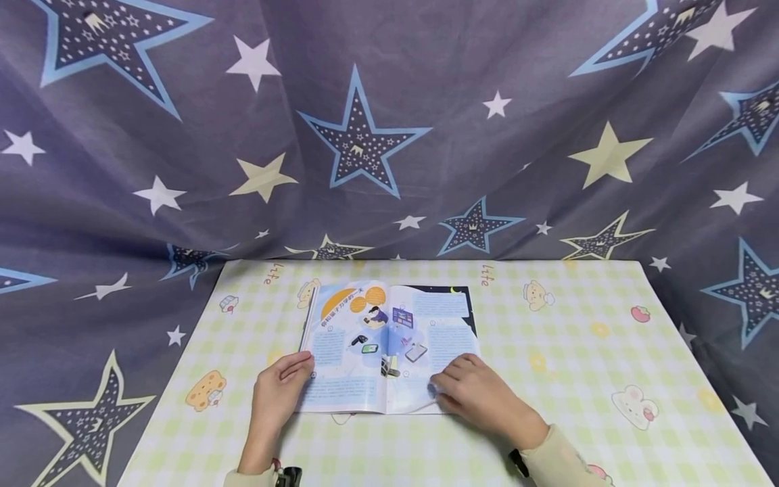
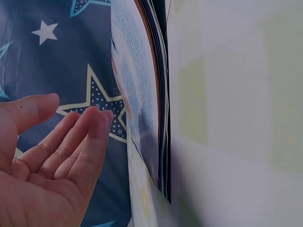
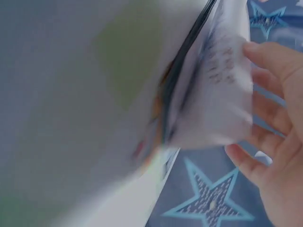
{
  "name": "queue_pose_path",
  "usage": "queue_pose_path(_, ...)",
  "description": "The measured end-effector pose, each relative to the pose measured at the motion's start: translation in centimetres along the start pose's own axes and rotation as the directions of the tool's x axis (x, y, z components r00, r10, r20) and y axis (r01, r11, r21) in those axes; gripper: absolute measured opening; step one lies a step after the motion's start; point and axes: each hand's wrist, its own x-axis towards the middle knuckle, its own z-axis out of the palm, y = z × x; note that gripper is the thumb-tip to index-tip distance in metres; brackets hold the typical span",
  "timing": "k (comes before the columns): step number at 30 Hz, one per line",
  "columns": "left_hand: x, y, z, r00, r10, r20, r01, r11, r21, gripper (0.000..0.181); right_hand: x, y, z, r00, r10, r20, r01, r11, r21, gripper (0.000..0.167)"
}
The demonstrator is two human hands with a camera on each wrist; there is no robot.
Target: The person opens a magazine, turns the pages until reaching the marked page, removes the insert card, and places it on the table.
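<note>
An open magazine (image 1: 349, 392) with printed text and pictures lies on the checked tablecloth. My right hand (image 1: 477, 396) is at the lower right of its right-hand page and pinches the edge of a page. In the right wrist view that lifted page (image 3: 218, 104) bends up and looks blurred, with the right hand (image 3: 279, 113) at its edge. At the left edge of the magazine is my left hand (image 1: 280, 389), its fingers relaxed. Seen from the left wrist, the left hand (image 2: 61, 156) holds nothing beside the stacked page edges (image 2: 161, 94).
The table (image 1: 584, 399) is covered with a green and white checked cloth with cartoon prints. Behind and beside it hangs a dark curtain (image 1: 456, 162) with stars. Black bands (image 1: 289, 476) sit on both wrists.
</note>
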Motion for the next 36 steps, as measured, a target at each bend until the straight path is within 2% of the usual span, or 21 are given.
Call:
queue_pose_path(3, 0.1, 0.1, 0.1, 1.0, -0.002, 0.01, 0.002, 1.0, 0.008, 0.025, -0.9, 1.1, -0.3, 0.99, 0.119, -0.079, -0.121, 0.992, -0.026, 0.044)
queue_pose_path(8, 0.3, 0.2, 0.4, 1.0, -0.001, 0.02, 0.001, 1.0, 0.001, 0.024, -1.5, 2.0, -0.6, 0.931, 0.328, -0.158, -0.337, 0.941, -0.034, 0.073)
queue_pose_path(11, 0.4, 0.4, 0.8, 0.999, 0.011, 0.03, -0.011, 1.0, -0.003, 0.024, -1.0, 1.7, -0.6, 0.895, 0.403, -0.193, -0.409, 0.912, 0.006, 0.079)
queue_pose_path(14, 0.5, 0.9, 1.6, 0.998, 0.03, 0.048, -0.031, 0.999, 0.009, 0.024, -0.4, 1.4, -0.4, 0.88, 0.418, -0.226, -0.409, 0.908, 0.089, 0.08)
queue_pose_path(17, 0.4, 1.7, 2.7, 0.994, 0.064, 0.083, -0.064, 0.998, -0.013, 0.024, 0.4, 0.9, -0.2, 0.89, 0.393, -0.232, -0.361, 0.917, 0.169, 0.079)
queue_pose_path(21, 0.1, 2.7, 4.5, 0.982, 0.099, 0.162, -0.075, 0.987, -0.145, 0.028, 1.4, 0.2, -0.1, 0.922, 0.34, -0.186, -0.292, 0.925, 0.243, 0.073)
queue_pose_path(23, 0.0, 3.1, 5.3, 0.97, 0.115, 0.216, -0.065, 0.972, -0.226, 0.032, 1.8, -0.1, 0.0, 0.939, 0.313, -0.144, -0.266, 0.924, 0.275, 0.069)
queue_pose_path(26, -0.2, 3.6, 6.6, 0.942, 0.147, 0.302, -0.05, 0.95, -0.308, 0.038, 2.2, -0.5, 0.2, 0.957, 0.277, -0.091, -0.235, 0.918, 0.321, 0.064)
queue_pose_path(29, -0.4, 4.0, 7.6, 0.915, 0.171, 0.365, -0.049, 0.946, -0.32, 0.038, 2.5, -0.9, 0.4, 0.965, 0.252, -0.07, -0.213, 0.911, 0.353, 0.062)
queue_pose_path(31, -0.5, 4.2, 8.0, 0.904, 0.181, 0.388, -0.054, 0.947, -0.316, 0.037, 2.7, -1.1, 0.4, 0.968, 0.243, -0.063, -0.203, 0.906, 0.37, 0.062)
queue_pose_path(33, -0.7, 4.3, 8.3, 0.899, 0.181, 0.398, -0.054, 0.95, -0.309, 0.035, 2.8, -1.2, 0.4, 0.969, 0.238, -0.06, -0.198, 0.902, 0.383, 0.06)
queue_pose_path(36, -0.9, 4.5, 8.5, 0.904, 0.182, 0.386, -0.072, 0.956, -0.283, 0.038, 2.9, -1.4, 0.3, 0.969, 0.241, -0.048, -0.204, 0.9, 0.385, 0.059)
